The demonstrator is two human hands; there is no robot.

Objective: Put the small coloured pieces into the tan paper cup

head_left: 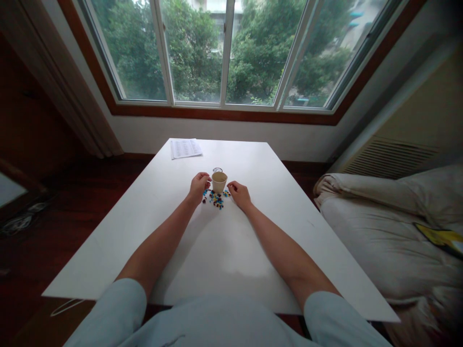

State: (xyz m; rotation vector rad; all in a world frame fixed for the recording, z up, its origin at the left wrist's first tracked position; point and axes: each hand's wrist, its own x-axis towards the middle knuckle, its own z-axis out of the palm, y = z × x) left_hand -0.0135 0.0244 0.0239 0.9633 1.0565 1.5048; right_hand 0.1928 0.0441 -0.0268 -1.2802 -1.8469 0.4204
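The two hands flank a beige cup (219, 184) standing upright on the white worktop (224, 260). The left hand (200, 186) is half closed, its fingers curled and their tips just beside the cup's wall; whether they touch it or grip anything is too small to tell. The right hand (239, 194) is likewise partly closed, thumb and forefinger drawn together on the cup's other side; I cannot tell if a piece sits between them. Small coloured pieces (216, 199), blue, yellow and dark red, lie scattered between the hands, mostly on the near side of the cup. Just beyond the cup is a small clear, round item (217, 169). Papers (185, 148) lie farther out, beyond the left hand near the far edge. The side edges are well apart from both hands, giving room to move outward.
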